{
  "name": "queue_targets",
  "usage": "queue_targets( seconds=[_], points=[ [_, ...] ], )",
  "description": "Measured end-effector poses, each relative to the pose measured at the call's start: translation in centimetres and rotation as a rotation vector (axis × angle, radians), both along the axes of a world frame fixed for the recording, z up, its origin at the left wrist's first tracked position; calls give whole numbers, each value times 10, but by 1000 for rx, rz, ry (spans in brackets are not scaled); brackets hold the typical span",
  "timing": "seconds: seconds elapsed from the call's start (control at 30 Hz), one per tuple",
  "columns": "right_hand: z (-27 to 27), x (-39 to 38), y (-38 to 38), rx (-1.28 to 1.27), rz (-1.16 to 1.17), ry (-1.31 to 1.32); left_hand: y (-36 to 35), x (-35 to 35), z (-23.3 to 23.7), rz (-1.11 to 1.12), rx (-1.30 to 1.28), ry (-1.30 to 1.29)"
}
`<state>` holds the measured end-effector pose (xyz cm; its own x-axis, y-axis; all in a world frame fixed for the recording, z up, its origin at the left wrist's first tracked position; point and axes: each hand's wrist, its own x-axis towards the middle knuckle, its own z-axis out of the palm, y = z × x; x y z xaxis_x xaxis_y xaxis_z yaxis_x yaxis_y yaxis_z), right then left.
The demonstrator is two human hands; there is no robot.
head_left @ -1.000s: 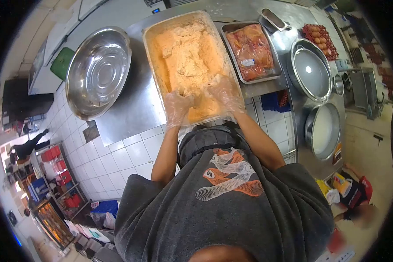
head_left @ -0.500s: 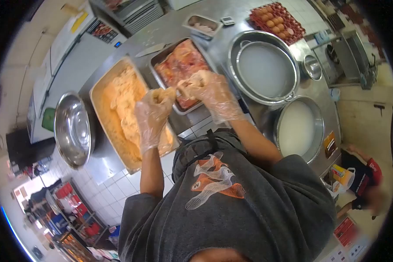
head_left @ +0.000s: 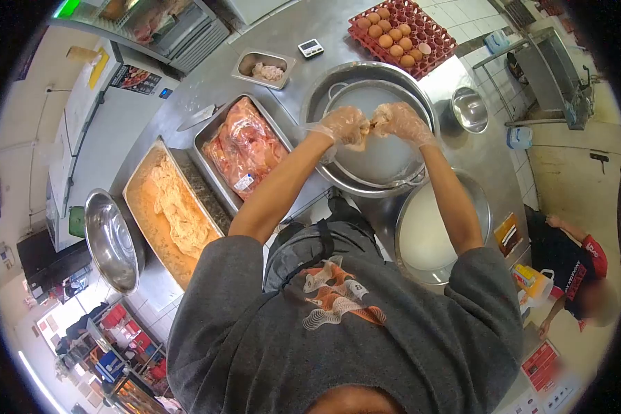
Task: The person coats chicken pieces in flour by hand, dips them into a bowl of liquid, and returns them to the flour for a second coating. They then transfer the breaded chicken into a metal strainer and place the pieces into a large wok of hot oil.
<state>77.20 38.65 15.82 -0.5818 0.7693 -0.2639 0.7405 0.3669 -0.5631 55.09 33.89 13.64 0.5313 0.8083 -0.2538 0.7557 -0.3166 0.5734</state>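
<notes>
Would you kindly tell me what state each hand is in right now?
Left hand: closed, holding a pale lump.
Right hand: closed, also holding pale lump; whether it is the same one cannot be told.

White-tiled floor (head_left: 460,12) lies beside a steel sink (head_left: 550,63)

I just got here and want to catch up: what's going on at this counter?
Someone in clear plastic gloves holds pale, coated food in the left hand and the right hand, close together over a large steel bowl of cloudy liquid. What exactly the food is, I can't tell. To the left sit raw meat in plastic and, farther over, an orange-tinted flour mixture. Brown eggs sit in a red tray beyond the bowl.
</notes>
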Motion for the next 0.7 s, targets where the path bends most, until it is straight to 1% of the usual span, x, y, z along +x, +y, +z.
queue_targets(
  seconds=[0.07,0.17,0.2,0.27,0.3,0.33,0.37,0.4,0.43,0.47,0.5,0.53,0.57,0.6,0.63,0.67,0.7],
  points=[
    [5,-1,10,5,89,35,10,5,-14,20,35,23],
    [-30,2,24,109,46,14,21,2,-44,79,158,18],
    [-46,1,25,194,2,-35,24,1,-52,102,213,11],
    [-70,-3,35,371,-74,-128,25,2,-59,202,224,-24],
    [-62,-5,38,321,-106,-224,19,2,-60,266,222,-41],
    [-50,-8,37,271,-121,-312,12,3,-40,276,156,-89],
    [-44,3,31,387,-23,-238,8,-1,-21,311,92,-126],
    [-34,1,25,477,-31,-188,15,0,-67,317,233,-251],
    [-41,13,37,847,405,-408,12,-1,-65,363,359,-218],
    [-2,-9,16,423,19,-306,15,4,-88,452,416,-372],
    [-22,5,27,420,30,-139,4,-4,-52,490,354,-354],
    [-2,-6,12,428,23,-113,-14,-11,-27,452,486,-334],
    [25,-23,-11,275,-45,26,-25,-23,-5,388,626,-307],
    [47,-48,-30,206,-142,-79,-41,-39,16,436,577,-280],
    [50,-65,-46,130,-103,86,-64,-56,37,477,525,-263],
    [55,-84,-65,120,-59,157,-90,-75,51,505,474,-252],
    [60,-103,-85,108,-13,226,-126,-99,64,579,465,-312]
  ],
)
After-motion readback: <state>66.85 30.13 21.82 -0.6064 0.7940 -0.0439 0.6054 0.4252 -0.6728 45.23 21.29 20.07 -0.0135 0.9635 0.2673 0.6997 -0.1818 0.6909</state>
